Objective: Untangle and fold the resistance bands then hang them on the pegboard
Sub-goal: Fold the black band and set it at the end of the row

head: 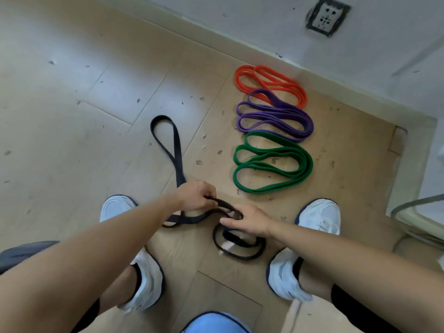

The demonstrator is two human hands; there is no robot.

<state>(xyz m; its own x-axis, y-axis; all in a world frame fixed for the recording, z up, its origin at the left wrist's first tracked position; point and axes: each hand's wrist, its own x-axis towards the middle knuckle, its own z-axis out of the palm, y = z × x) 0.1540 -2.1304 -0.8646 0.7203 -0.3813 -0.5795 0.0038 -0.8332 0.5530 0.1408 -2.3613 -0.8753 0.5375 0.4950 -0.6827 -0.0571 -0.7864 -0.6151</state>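
Between the person's two white trainers [115,207], both hands work a long, flat black rubber resistance band [179,174] on the pale wood-look plank floor [72,116]. The left hand [195,195] is curled round the strap. The right hand [251,221], just beside it, pinches a fold of the same strap between thumb and fingers, with more black coils lying beneath it. A long loop of the strap runs out ahead of the left hand and lies flat on the boards.

Out beyond and to the left of the left hand the floor lies open, scattered only with small flecks. Ahead of the right hand the room closes in: a white skirting board [336,85] and white wall [240,20] cut diagonally across, meeting a corner off to the right.

Three bands lie folded in a row ahead of the right hand, along that skirting: a wide green rubber band [308,162] nearest, a purple rubber band [283,109] touching its far edge, and a thin orange rubber band [278,78] furthest, close to the wall. Right of the right hand stands a pale rounded object I cannot identify.

A white wall socket [327,16] in a rough dark surround sits above the skirting. Any marking on it is too blurred to read.
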